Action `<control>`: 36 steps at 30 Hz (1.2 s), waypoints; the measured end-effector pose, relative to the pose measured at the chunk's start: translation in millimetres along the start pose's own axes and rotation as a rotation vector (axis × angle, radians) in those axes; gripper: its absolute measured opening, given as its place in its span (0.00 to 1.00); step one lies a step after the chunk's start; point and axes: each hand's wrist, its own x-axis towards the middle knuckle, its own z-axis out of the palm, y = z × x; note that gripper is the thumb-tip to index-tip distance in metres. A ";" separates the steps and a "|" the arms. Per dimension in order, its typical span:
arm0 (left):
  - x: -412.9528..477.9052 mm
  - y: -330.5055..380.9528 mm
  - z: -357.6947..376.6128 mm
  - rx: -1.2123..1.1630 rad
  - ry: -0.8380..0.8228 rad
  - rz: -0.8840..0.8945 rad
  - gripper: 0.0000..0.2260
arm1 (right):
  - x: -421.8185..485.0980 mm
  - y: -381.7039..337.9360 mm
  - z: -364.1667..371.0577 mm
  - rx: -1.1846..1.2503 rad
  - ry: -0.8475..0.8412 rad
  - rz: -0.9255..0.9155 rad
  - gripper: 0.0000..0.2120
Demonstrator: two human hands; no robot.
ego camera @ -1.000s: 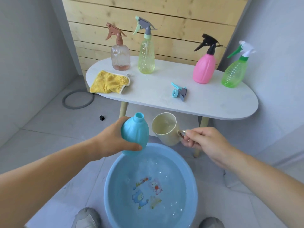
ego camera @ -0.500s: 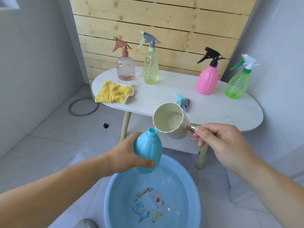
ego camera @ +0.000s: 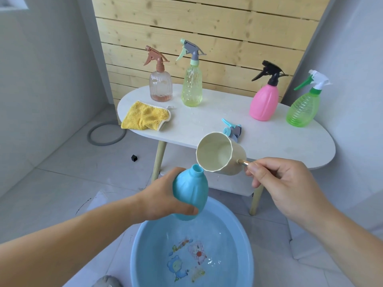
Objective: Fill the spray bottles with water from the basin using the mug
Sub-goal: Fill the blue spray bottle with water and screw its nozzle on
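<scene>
Nothing readable anywhere in this one, honestly. Closest thing is the cartoon print (ego camera: 186, 259) on the bottom of the basin (ego camera: 148, 243). It has a colourful squiggle above the little figures that might be lettering, but it's too blurry to make out.

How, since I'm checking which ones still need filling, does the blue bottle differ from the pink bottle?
The blue bottle has an open neck with no spray head; the pink bottle wears a black trigger head. The blue bottle is held by the left hand above the basin; the pink bottle stands upright on the table. Both are opaque plastic.
</scene>
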 end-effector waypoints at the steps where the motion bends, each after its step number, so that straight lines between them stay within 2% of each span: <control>1: 0.0 0.3 0.1 -0.005 -0.005 0.002 0.41 | -0.1 -0.2 0.3 0.002 -0.002 -0.006 0.12; 36: 1.2 -1.5 0.8 0.044 -0.010 0.005 0.40 | -4.6 -13.4 -0.1 -0.044 0.060 -0.110 0.07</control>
